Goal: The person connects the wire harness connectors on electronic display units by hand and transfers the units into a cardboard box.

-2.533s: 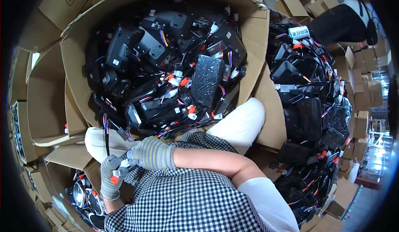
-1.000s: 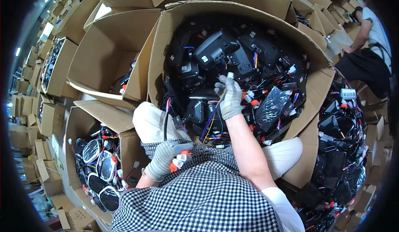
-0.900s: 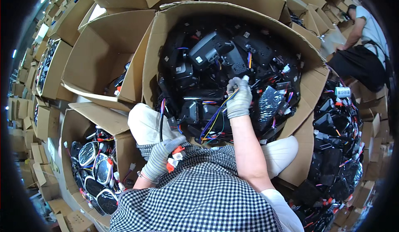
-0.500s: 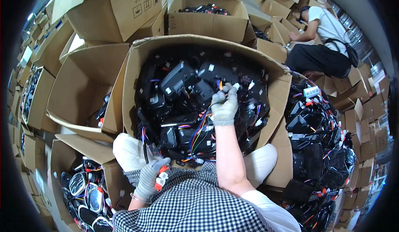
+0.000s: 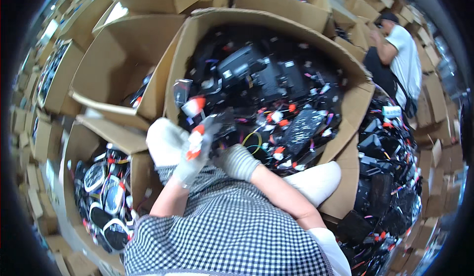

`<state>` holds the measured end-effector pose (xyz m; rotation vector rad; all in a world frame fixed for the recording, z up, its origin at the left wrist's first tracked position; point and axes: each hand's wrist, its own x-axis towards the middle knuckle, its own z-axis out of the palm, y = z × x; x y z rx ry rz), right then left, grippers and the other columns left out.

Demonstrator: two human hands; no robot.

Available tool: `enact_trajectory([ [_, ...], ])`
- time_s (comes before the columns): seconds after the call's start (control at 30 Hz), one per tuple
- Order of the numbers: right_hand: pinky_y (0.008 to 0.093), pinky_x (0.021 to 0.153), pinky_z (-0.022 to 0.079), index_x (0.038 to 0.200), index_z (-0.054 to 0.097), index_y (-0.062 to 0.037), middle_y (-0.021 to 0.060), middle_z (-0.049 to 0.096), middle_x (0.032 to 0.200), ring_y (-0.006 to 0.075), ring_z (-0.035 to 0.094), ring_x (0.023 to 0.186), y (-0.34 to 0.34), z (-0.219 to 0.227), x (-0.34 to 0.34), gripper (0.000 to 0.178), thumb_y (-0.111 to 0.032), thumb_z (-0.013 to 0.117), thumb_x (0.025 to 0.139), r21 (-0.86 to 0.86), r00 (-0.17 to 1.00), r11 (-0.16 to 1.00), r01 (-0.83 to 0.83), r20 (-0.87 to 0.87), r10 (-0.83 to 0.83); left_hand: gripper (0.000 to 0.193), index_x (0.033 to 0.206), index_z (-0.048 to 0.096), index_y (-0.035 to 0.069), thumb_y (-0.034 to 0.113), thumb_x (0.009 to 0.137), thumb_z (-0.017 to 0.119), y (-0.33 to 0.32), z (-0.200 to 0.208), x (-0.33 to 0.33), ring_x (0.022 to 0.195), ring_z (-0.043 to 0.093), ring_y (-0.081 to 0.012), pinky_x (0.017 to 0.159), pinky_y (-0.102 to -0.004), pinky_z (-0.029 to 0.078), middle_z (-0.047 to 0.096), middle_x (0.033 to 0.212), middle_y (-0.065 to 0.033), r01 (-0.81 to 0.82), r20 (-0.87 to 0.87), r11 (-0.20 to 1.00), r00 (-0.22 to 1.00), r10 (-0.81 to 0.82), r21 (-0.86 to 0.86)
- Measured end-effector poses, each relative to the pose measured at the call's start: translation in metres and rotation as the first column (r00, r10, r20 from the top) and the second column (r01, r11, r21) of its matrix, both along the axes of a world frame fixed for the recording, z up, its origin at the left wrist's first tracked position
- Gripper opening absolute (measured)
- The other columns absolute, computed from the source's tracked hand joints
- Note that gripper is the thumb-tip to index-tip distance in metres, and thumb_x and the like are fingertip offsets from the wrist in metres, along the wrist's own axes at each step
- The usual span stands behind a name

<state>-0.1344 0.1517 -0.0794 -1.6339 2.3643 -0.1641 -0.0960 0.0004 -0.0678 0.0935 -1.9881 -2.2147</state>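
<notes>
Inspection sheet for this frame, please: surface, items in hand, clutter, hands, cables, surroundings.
Surface: no table seen; the work sits over a large open cardboard box.
Items in hand: a small blurred part with orange-red ends at the left hand.
Clutter: the box is heaped with black plastic parts.
Hands: both gloved; left hand raised at the box's near edge, right hand close beside it, grip unclear from blur.
Cables: loose coloured wires among the parts.
Surroundings: more cardboard boxes, one at lower left holding round black units; another person crouches at upper right.
</notes>
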Motion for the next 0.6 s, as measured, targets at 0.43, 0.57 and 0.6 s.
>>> enact_trajectory([
  [0.43,0.0323,0.065,0.051,0.105,0.061,-0.0069,0.0073,0.060,0.090,0.0210,0.060,0.084,0.055,-0.001,-0.002,0.029,-0.015,0.059,0.077,-0.590,0.988,0.801,-0.099,0.034,0.147,0.044,0.108,0.057,0.001,0.041,0.094,0.045,-0.013,0.000,0.012,0.073,0.053,-0.0122,0.067,-0.0265,0.046,0.056,0.073,-0.0025,-0.171,0.143,0.982,0.973,0.182,-0.082],
  [0.57,0.0183,0.051,0.037,0.092,0.066,-0.0030,-0.0011,0.055,0.067,0.0051,0.045,0.050,0.052,0.080,0.007,0.035,-0.035,0.054,0.092,-0.010,0.092,0.612,0.791,0.990,-0.103,0.034,0.106,0.058,0.002,0.032,0.092,0.049,-0.019,-0.010,0.031,0.074,0.054,-0.0145,0.066,-0.0284,0.047,0.058,0.079,-0.0052,0.001,0.212,0.993,0.977,0.024,-0.120],
  [0.6,0.0214,0.051,0.038,0.092,0.067,-0.0035,-0.0007,0.052,0.061,0.0063,0.047,0.053,0.049,0.075,0.004,0.035,-0.036,0.054,0.091,-0.143,0.281,0.641,0.754,0.952,-0.119,0.030,0.102,0.058,0.002,0.028,0.091,0.051,-0.019,-0.008,0.036,0.073,0.055,-0.0157,0.065,-0.0293,0.046,0.059,0.080,-0.0063,0.068,0.172,0.987,0.984,-0.042,-0.147],
])
